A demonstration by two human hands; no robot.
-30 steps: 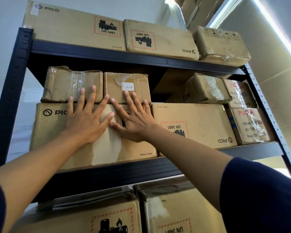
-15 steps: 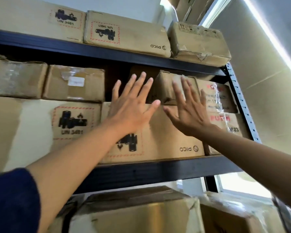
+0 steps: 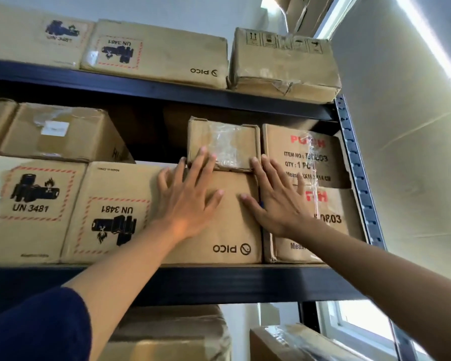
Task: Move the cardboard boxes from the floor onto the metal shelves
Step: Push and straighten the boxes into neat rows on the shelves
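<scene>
A dark metal shelf [image 3: 219, 282] is packed with cardboard boxes. My left hand [image 3: 188, 196] lies flat, fingers spread, on the front of a PICO box [image 3: 227, 230] on the middle level, its fingertips touching the small taped box [image 3: 227, 144] stacked above. My right hand [image 3: 279, 199] presses flat with straight fingers across the right edge of that PICO box and the neighbouring red-lettered box [image 3: 331, 220]. Neither hand holds anything.
Another red-lettered box [image 3: 307, 155] sits at the right post [image 3: 354, 162]. More PICO boxes [image 3: 31, 209] fill the left. The top level [image 3: 154, 87] carries several boxes, including a dented box [image 3: 284, 63]. Boxes [image 3: 167, 334] stand below; a window [image 3: 362, 324] is at lower right.
Both hands have moved right from the left PICO box to the right PICO box, and my view turned right with them. The small taped box now stands squarer on top.
</scene>
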